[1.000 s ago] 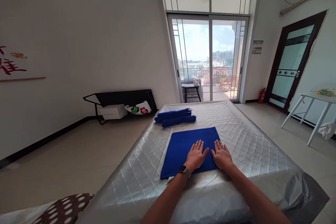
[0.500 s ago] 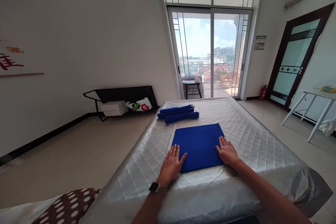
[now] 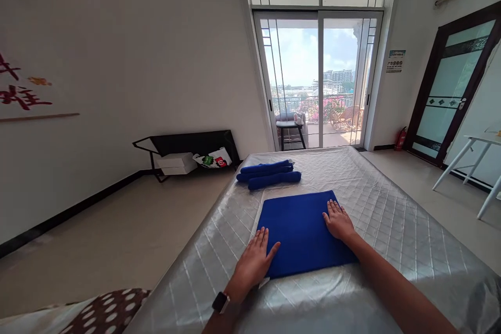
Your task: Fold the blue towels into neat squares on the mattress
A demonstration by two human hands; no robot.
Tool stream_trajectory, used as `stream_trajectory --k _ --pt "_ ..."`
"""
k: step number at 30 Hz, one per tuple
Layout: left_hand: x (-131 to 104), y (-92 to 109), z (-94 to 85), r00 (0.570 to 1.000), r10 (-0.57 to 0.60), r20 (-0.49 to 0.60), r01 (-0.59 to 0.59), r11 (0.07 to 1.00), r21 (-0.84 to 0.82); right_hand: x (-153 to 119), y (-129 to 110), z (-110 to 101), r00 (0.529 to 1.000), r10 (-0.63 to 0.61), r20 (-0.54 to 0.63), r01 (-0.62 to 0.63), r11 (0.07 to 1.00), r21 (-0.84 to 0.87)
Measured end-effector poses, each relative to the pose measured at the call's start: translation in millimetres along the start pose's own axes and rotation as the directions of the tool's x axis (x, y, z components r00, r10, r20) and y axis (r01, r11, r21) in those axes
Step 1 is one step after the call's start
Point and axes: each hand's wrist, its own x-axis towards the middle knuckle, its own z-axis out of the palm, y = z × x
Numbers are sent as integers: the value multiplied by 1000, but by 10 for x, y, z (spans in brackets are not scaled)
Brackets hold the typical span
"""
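A blue folded towel lies flat on the silver quilted cover, its near edge facing me. My left hand rests palm down on the towel's left edge, fingers stretched and thumb spread inward. On the right edge, closer to the far corner, my right hand lies flat with its fingers extended. A small white tag pokes out by the near left corner. Beyond the far edge, several blue rolled towels sit side by side. A watch is on my left wrist.
The silver cover spreads over a wide bed-like surface. A brown polka-dot cloth is at lower left. By the wall stands a black rack with white boxes. A white table and fire extinguisher are at right.
My right hand has slid along the towel's right edge toward its far corner. My left hand stays on the left edge. The view has shifted slightly left.
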Motion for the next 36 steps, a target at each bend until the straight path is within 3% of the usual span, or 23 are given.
stream_trajectory --k 3,5,7,11,14,17,23,28,31,36 --pt "216 161 -242 991 -75 113 70 997 45 11 27 91 1000 -4 -25 5 1000 22" --pt "431 465 -367 997 -1 71 -3 999 44 15 32 113 999 -9 -42 11 999 34" --pt "661 899 -418 991 134 7 -134 991 12 14 33 113 998 -15 -55 17 999 32" --pt "1024 1707 -325 936 342 -81 -348 935 -73 -8 55 100 997 -49 -52 49 999 3" --pt "1127 1874 -204 928 366 -67 -371 923 -100 -17 67 99 997 -68 -48 68 998 5" --pt "1108 1643 -138 962 271 -28 -273 956 -107 -16 47 93 998 -42 -54 44 998 38" --pt "1009 691 -175 996 48 76 -47 999 -20 -40 -12 34 998 -13 -57 16 998 63" --pt "958 25 -161 984 -155 86 154 988 13 -64 -20 7 999 -6 -50 8 999 53" --pt "936 -104 -134 979 -188 74 189 982 -8 -57 -13 9 1000 7 -28 -6 999 48" --pt "935 -61 -126 978 -191 83 194 981 -22 85 8 -46 999 23 32 -24 999 28"
